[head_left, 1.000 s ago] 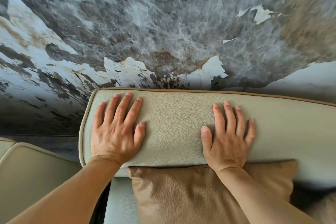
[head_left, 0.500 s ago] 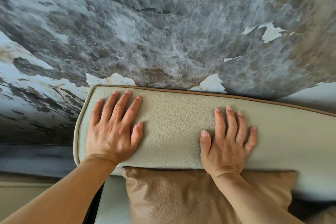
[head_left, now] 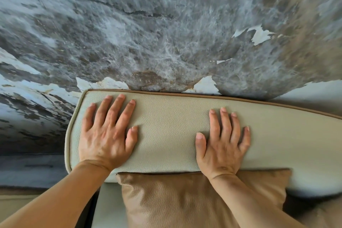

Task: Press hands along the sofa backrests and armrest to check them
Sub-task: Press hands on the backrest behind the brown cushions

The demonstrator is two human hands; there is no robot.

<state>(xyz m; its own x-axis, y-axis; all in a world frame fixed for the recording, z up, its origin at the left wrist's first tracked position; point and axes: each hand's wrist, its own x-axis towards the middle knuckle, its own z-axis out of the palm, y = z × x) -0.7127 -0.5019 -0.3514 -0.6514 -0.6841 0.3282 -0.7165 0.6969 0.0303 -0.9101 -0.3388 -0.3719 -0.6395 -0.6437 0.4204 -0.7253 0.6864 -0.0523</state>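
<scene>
A pale beige leather sofa backrest with brown piping along its top edge runs across the middle of the view. My left hand lies flat on its left end, palm down, fingers spread. My right hand rests flat further right, fingers apart, its wrist over a tan leather cushion that leans against the backrest's lower part. Neither hand holds anything.
Behind the backrest stands a wall with grey mottled, peeling paint and white patches. Another beige sofa section shows at the lower left. A pale seat strip lies beside the tan cushion.
The view has shifted slightly, so the backrest sits a little to the left and lower. Both hands stay flat on the same spots of the backrest.
</scene>
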